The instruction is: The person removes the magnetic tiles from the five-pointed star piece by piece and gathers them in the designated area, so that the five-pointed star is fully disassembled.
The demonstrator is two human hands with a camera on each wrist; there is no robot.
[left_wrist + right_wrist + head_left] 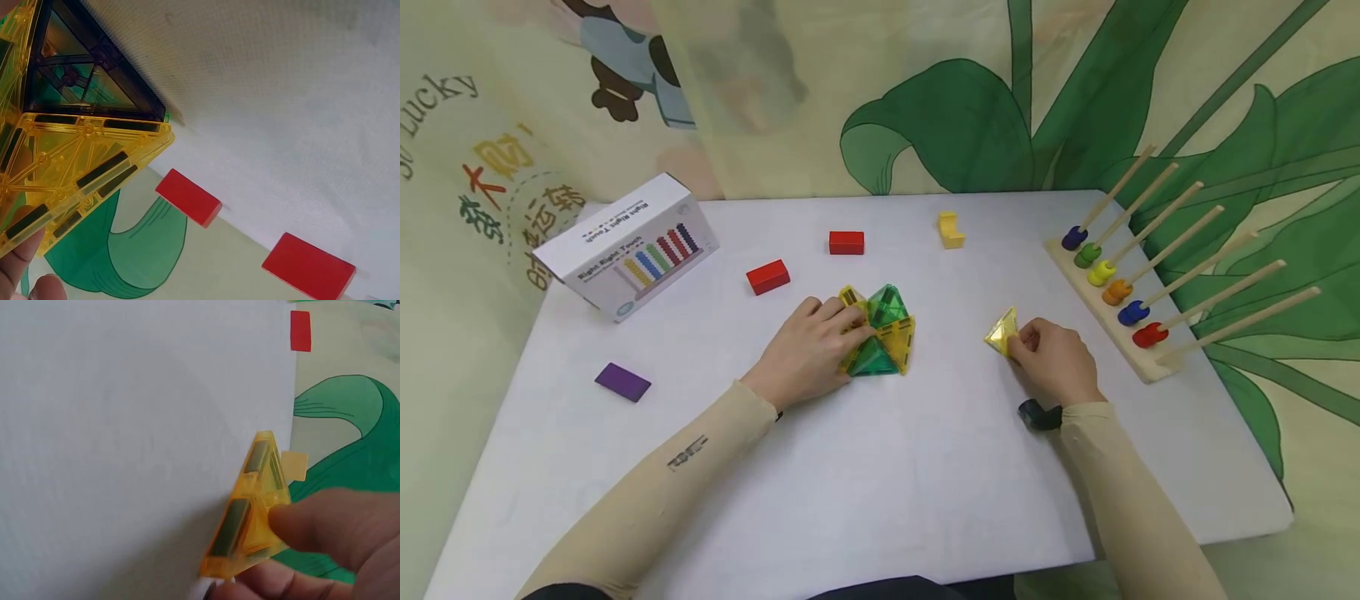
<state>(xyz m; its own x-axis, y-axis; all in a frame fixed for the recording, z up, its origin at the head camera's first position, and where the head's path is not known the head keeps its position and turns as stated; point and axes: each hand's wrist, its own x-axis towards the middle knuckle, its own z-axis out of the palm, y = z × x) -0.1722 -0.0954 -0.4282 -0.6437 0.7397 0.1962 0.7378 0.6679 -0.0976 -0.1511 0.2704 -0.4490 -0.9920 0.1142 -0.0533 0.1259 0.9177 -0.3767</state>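
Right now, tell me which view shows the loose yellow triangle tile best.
The right wrist view: the yellow triangle tile fills the frame, pinched by the right hand. The head view shows it small; the left wrist view misses it.

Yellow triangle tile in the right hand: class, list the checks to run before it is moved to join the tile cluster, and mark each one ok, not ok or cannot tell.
1. Right hand pinches the yellow triangle tile firmly: ok.
2. Left hand rests on the tile cluster, steadying it: ok.
3. Table between tile and cluster is free of other pieces: ok.
4. Red blocks lie away from the path: ok.
5. Cluster has an open edge facing the tile: cannot tell.
6. Tile's magnets line up with that edge: cannot tell.
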